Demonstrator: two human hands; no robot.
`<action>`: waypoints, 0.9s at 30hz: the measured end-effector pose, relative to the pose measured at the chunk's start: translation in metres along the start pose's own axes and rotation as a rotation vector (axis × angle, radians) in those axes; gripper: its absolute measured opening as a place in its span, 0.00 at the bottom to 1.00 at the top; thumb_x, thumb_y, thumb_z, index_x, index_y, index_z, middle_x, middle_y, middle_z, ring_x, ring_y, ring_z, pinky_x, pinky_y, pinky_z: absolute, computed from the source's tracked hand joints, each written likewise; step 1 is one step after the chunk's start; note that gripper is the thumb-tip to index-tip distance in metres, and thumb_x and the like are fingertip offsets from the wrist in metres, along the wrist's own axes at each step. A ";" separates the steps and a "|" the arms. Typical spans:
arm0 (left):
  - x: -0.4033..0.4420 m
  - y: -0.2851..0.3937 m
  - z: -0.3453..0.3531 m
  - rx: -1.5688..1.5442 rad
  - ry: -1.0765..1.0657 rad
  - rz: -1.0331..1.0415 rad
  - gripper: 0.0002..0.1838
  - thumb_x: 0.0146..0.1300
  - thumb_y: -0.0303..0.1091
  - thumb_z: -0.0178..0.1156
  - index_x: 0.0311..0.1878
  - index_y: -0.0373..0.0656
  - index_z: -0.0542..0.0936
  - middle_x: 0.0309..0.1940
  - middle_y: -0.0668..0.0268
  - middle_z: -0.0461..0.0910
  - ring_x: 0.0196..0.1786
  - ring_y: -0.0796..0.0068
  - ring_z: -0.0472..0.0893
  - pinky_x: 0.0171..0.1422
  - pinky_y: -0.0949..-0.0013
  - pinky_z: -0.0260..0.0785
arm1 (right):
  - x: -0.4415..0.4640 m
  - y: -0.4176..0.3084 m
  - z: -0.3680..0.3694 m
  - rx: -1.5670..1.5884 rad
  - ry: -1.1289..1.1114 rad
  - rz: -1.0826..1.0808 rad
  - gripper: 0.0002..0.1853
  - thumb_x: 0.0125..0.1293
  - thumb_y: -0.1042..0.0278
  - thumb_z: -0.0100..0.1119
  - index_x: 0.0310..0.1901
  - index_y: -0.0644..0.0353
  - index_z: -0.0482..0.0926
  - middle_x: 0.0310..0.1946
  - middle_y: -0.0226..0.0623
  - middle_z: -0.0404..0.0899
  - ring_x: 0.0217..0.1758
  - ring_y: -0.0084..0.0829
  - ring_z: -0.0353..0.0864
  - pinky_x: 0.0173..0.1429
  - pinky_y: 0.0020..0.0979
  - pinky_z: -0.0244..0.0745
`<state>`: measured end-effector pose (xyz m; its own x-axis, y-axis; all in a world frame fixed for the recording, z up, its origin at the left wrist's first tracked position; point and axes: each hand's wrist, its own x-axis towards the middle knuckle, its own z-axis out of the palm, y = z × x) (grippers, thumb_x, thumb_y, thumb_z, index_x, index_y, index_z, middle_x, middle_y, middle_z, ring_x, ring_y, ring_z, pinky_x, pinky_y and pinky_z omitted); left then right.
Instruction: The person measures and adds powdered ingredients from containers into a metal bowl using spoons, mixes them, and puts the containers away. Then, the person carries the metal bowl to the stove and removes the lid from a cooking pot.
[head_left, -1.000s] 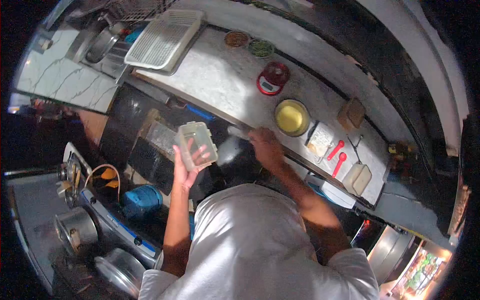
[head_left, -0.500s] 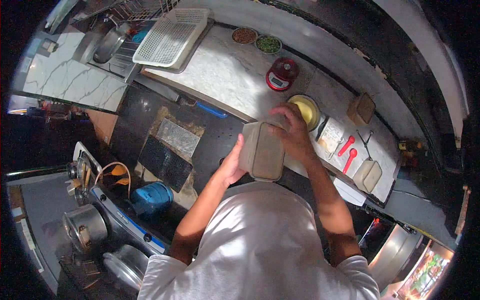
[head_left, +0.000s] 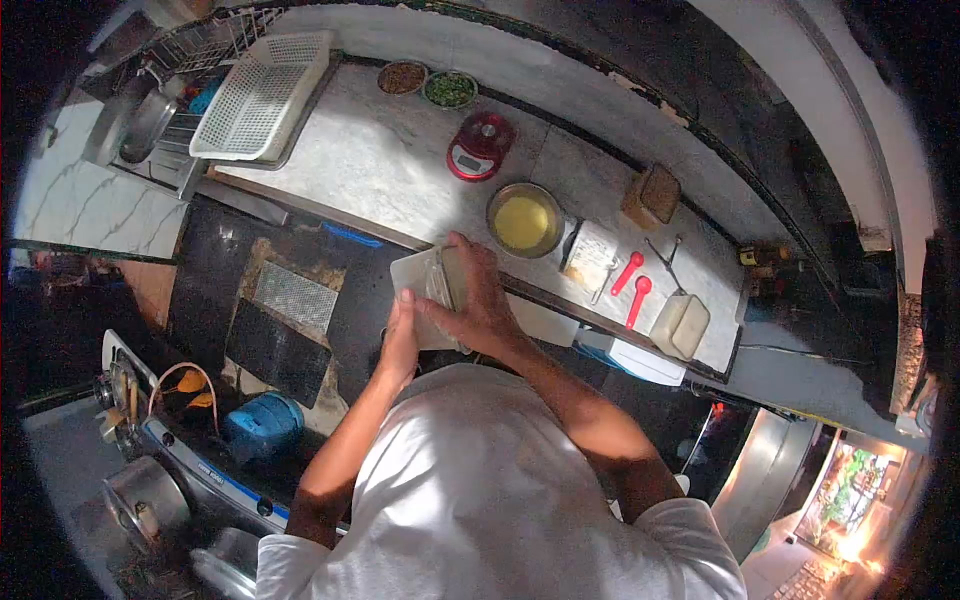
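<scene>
Held in front of my chest is a rectangular translucent plastic container, tilted on its side, with a lid-like rim facing right. My left hand presses against its near left side, thumb pointing up. Across the rim, my right hand grips it from the other side, fingers at the far end. What is inside the container is hidden. Just beyond, on the counter, stands a metal bowl with yellow liquid. A red kitchen scale sits behind the bowl.
On the marble counter lie two red measuring spoons, a white packet-like item and dark tongs-like utensil. Two more containers stand rightward. A white basket is far left; a stove and pots lie lower left.
The container has turned from showing its broad face to a tilted, side-on pose. My right hand has moved from above it down onto its rim. The view has shifted right.
</scene>
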<state>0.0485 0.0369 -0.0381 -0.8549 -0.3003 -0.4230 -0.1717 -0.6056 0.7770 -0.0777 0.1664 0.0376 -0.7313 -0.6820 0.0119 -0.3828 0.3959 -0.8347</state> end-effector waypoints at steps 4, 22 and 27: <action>0.001 0.005 0.004 0.025 0.004 0.041 0.44 0.87 0.68 0.42 0.88 0.39 0.59 0.82 0.53 0.68 0.83 0.59 0.70 0.87 0.53 0.61 | -0.009 -0.009 0.001 -0.038 0.048 -0.073 0.61 0.69 0.44 0.78 0.88 0.66 0.47 0.84 0.62 0.55 0.88 0.62 0.55 0.90 0.56 0.51; -0.018 0.049 0.050 0.527 -0.144 0.148 0.42 0.89 0.64 0.42 0.87 0.38 0.53 0.77 0.46 0.67 0.82 0.53 0.65 0.86 0.55 0.58 | -0.014 0.029 -0.020 0.389 0.062 0.062 0.61 0.74 0.29 0.62 0.92 0.53 0.39 0.92 0.52 0.43 0.95 0.48 0.42 0.94 0.48 0.39; -0.030 0.039 0.043 0.563 -0.145 0.014 0.42 0.89 0.64 0.42 0.87 0.39 0.52 0.76 0.48 0.68 0.81 0.53 0.66 0.86 0.54 0.58 | -0.014 0.036 -0.026 0.383 -0.023 0.120 0.52 0.72 0.39 0.67 0.88 0.53 0.54 0.84 0.51 0.58 0.89 0.51 0.57 0.90 0.48 0.50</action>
<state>0.0466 0.0545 0.0249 -0.9105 -0.1776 -0.3735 -0.3597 -0.1055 0.9271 -0.0961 0.2058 0.0223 -0.7434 -0.6603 -0.1069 -0.0544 0.2189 -0.9742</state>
